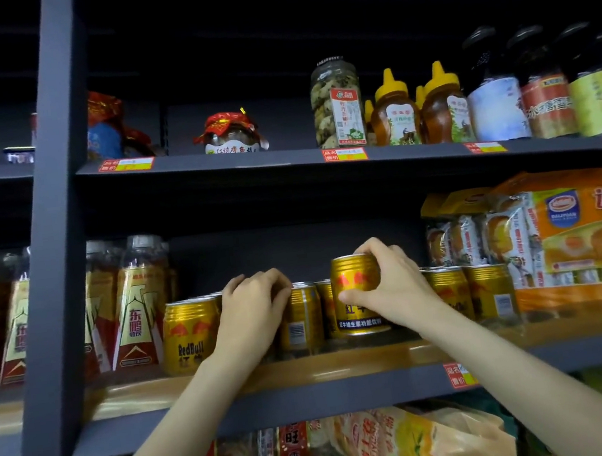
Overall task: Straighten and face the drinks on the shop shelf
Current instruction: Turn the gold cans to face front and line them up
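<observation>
While upright, raised can (359, 296) seemingly faces forward.

Honey bottles (417, 109) above orange snack box (589, 232)

A dark metal upright (54, 233) rises at nine o'clock, carrying dark shelf boards. The upper shelf edge (284, 160) bears red-and-yellow price tags (344, 154). The middle shelf (308, 373) has a wood-toned top. Above, toward twelve o'clock, the ceiling (304, 10) is dim and black.
</observation>
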